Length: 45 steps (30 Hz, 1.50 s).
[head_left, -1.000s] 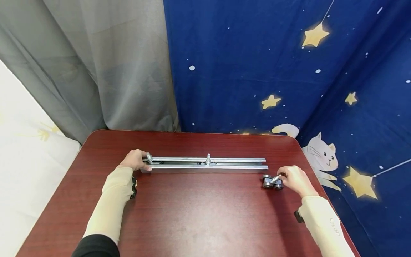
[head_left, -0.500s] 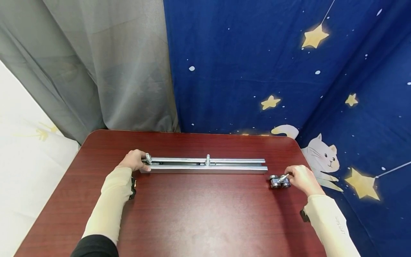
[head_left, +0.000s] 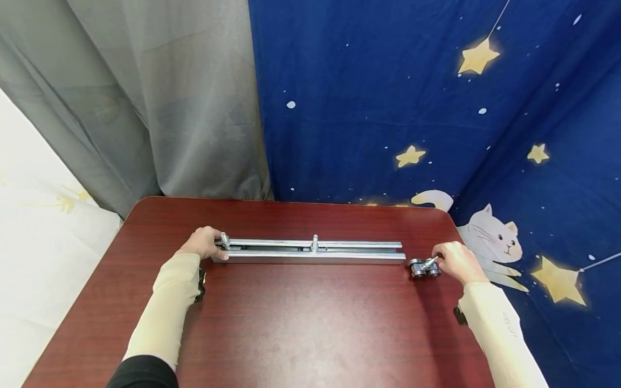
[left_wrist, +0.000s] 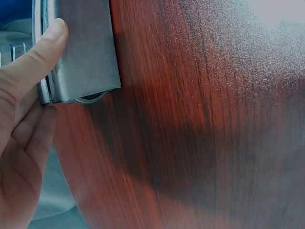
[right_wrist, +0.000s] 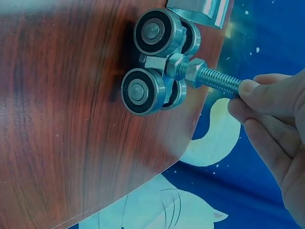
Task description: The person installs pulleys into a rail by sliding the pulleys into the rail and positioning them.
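Observation:
A long metal channel rail (head_left: 359, 259) lies across the table, its slot facing up. My left hand (head_left: 200, 242) grips its left end; in the left wrist view the thumb lies along the rail's side (left_wrist: 88, 52). Two trolleys sit inside the slot, one bolt (head_left: 225, 240) by my left fingers and another bolt (head_left: 315, 242) near the middle. Just off the rail's right end is a loose roller trolley (head_left: 417, 269) with several black-and-silver wheels. My right hand (head_left: 456, 262) pinches the tip of its threaded bolt (right_wrist: 219, 81) between thumb and fingers. The bolt leans toward that hand.
The dark red wooden table (head_left: 310, 318) extends in front of the rail. A grey curtain (head_left: 204, 108) and a blue star-patterned curtain (head_left: 349, 108) hang behind it. The table's right edge runs close under my right hand.
My right hand has carried the roller trolley rightward past the rail's end, then slightly back toward the rail's line. The left hand and rail have stayed about where they were.

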Each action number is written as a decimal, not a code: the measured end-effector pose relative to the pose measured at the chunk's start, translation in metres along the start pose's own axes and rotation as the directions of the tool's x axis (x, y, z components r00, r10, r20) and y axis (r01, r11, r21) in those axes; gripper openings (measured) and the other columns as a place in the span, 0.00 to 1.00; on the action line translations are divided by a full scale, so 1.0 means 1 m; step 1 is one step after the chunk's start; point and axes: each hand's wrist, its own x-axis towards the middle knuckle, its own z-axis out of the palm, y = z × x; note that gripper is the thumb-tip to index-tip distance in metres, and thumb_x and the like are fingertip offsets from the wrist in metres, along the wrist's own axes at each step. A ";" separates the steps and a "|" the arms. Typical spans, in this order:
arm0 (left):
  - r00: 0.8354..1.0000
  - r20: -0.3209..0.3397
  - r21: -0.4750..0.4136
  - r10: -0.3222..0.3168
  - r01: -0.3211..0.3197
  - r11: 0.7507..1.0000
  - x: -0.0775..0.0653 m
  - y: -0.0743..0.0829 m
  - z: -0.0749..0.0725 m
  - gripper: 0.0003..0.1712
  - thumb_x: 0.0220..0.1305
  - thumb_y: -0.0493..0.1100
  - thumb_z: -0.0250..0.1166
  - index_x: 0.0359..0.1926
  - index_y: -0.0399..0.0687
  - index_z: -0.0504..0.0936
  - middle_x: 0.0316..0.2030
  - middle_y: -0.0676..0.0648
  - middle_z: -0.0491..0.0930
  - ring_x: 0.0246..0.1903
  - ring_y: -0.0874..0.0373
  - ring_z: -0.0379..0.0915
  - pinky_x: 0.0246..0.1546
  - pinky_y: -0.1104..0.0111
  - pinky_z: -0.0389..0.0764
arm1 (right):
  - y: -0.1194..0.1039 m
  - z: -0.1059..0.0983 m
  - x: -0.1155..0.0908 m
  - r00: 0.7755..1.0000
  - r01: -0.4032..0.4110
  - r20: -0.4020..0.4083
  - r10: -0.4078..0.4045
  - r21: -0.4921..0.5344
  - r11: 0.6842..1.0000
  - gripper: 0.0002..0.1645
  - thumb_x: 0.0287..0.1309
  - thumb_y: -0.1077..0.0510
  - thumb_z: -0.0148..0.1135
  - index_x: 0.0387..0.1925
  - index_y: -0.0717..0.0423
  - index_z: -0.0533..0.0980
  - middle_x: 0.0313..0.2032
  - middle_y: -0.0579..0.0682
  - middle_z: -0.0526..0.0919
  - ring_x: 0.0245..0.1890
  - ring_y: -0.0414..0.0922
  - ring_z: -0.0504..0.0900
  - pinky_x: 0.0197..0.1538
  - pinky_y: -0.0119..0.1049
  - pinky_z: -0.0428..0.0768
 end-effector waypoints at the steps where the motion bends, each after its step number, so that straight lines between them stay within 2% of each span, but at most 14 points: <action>1: 1.000 0.002 0.007 0.002 -0.002 1.000 0.000 0.000 0.000 0.23 0.33 0.46 0.77 0.33 0.41 0.82 0.31 0.45 0.81 0.31 0.52 0.69 0.38 0.57 0.73 | 0.000 0.000 0.001 1.000 -0.002 0.005 0.002 0.000 1.000 0.09 0.39 0.69 0.60 0.18 0.52 0.77 0.20 0.45 0.77 0.22 0.44 0.71 0.27 0.43 0.70; 5: 1.000 0.004 0.029 0.015 -0.015 0.999 -0.001 0.001 -0.001 0.22 0.33 0.46 0.77 0.32 0.41 0.82 0.29 0.46 0.80 0.28 0.53 0.67 0.35 0.59 0.72 | 0.002 0.003 0.007 1.000 -0.001 -0.003 0.001 -0.006 1.000 0.08 0.39 0.69 0.60 0.18 0.54 0.77 0.21 0.47 0.78 0.23 0.46 0.73 0.29 0.46 0.72; 12: 1.000 0.013 0.027 0.000 0.000 1.000 0.000 0.004 0.000 0.23 0.33 0.46 0.77 0.33 0.39 0.82 0.35 0.42 0.81 0.31 0.52 0.70 0.37 0.58 0.73 | 0.005 0.003 0.018 0.999 -0.021 -0.030 0.021 -0.018 1.000 0.07 0.39 0.69 0.59 0.18 0.55 0.77 0.20 0.50 0.77 0.23 0.48 0.73 0.29 0.47 0.73; 17: 0.999 0.005 0.029 0.031 -0.032 0.999 0.000 0.004 0.002 0.18 0.32 0.45 0.78 0.28 0.44 0.82 0.28 0.48 0.80 0.28 0.54 0.69 0.34 0.60 0.73 | 0.006 0.003 0.026 0.999 -0.047 -0.021 0.047 -0.013 0.999 0.08 0.38 0.70 0.58 0.18 0.55 0.77 0.20 0.50 0.77 0.22 0.47 0.72 0.28 0.47 0.72; 21: 0.997 -0.010 0.039 0.076 -0.075 0.996 0.001 0.003 0.003 0.17 0.31 0.45 0.78 0.26 0.46 0.82 0.24 0.51 0.81 0.27 0.55 0.70 0.36 0.59 0.74 | 0.006 0.003 0.031 0.999 -0.048 -0.020 0.048 -0.016 0.999 0.08 0.38 0.70 0.57 0.18 0.55 0.78 0.21 0.51 0.79 0.22 0.47 0.73 0.28 0.48 0.73; 30: 1.000 0.020 0.043 0.013 -0.014 0.999 0.001 0.002 0.000 0.20 0.32 0.46 0.78 0.30 0.43 0.82 0.32 0.45 0.81 0.30 0.53 0.71 0.37 0.58 0.74 | 0.002 0.005 0.046 1.000 -0.024 -0.018 0.023 -0.028 0.999 0.09 0.36 0.71 0.57 0.19 0.56 0.78 0.22 0.51 0.79 0.22 0.50 0.75 0.27 0.49 0.73; 37: 0.997 -0.008 0.064 0.072 -0.071 0.995 0.003 0.001 0.000 0.20 0.29 0.47 0.78 0.28 0.46 0.83 0.26 0.50 0.82 0.28 0.54 0.72 0.37 0.57 0.74 | -0.004 0.007 0.051 1.000 -0.024 0.000 0.024 -0.014 1.000 0.11 0.36 0.72 0.55 0.19 0.55 0.78 0.22 0.50 0.80 0.21 0.48 0.74 0.25 0.47 0.73; 45: 0.997 -0.015 0.070 0.072 -0.071 0.995 0.005 -0.001 0.000 0.20 0.29 0.47 0.78 0.28 0.47 0.83 0.25 0.51 0.82 0.28 0.55 0.72 0.37 0.56 0.74 | -0.006 0.014 0.055 1.000 0.008 0.009 -0.007 -0.018 1.000 0.08 0.36 0.70 0.58 0.19 0.55 0.78 0.21 0.51 0.79 0.21 0.48 0.74 0.25 0.47 0.72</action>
